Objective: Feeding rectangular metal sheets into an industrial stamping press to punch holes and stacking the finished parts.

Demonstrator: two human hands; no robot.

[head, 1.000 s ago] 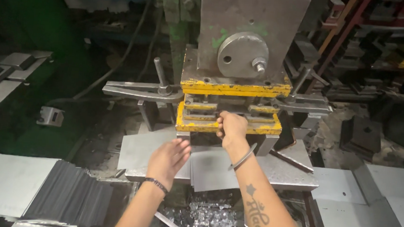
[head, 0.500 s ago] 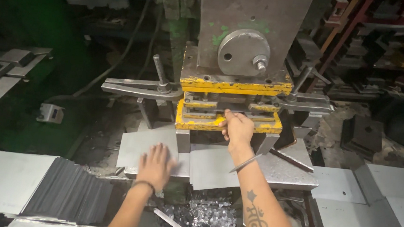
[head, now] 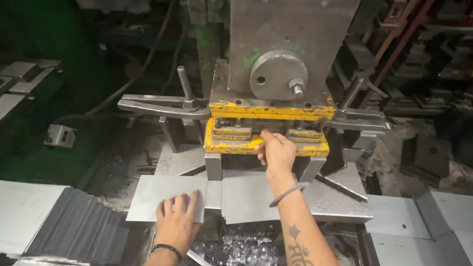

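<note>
Sheet metal blank (head: 160,196) lies flat under the spread left hand (head: 177,221), just left of the press bed, its long axis running sideways toward the yellow die (head: 265,146), where the right hand (head: 276,154) reaches in, fingers curled.

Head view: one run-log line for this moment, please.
left hand: flat on loose metal sheet | right hand: fingers at yellow press die slot | fanned sheet stack at left
</note>
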